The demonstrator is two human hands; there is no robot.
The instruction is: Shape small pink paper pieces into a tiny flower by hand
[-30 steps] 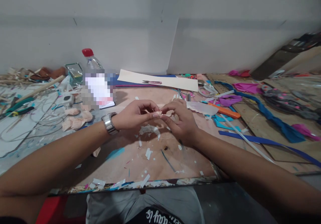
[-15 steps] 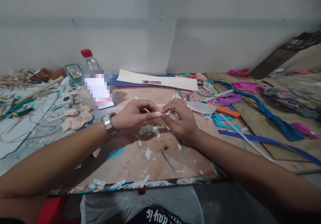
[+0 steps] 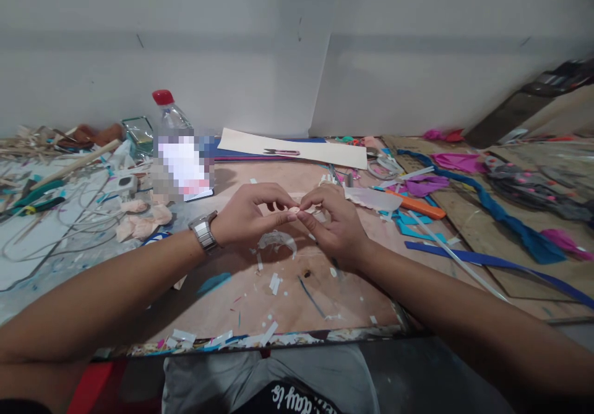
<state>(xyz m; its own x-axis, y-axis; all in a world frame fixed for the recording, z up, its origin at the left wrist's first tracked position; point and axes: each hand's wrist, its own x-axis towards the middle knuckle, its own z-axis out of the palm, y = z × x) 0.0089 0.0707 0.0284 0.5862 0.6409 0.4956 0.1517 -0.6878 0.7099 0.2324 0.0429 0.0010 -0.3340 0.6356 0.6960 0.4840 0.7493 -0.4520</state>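
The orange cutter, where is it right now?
In the head view, the orange cutter lies on the table right of the hands, just left of the brown board.

Craft workshop; pliers [image 3: 39, 200], paper scraps [image 3: 275, 284], paint-stained worktable [image 3: 343, 296].

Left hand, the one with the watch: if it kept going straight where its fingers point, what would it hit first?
The left hand would first push on the small pale piece at its fingers, then almost at once meet the right hand, though exact depth is hard to judge.
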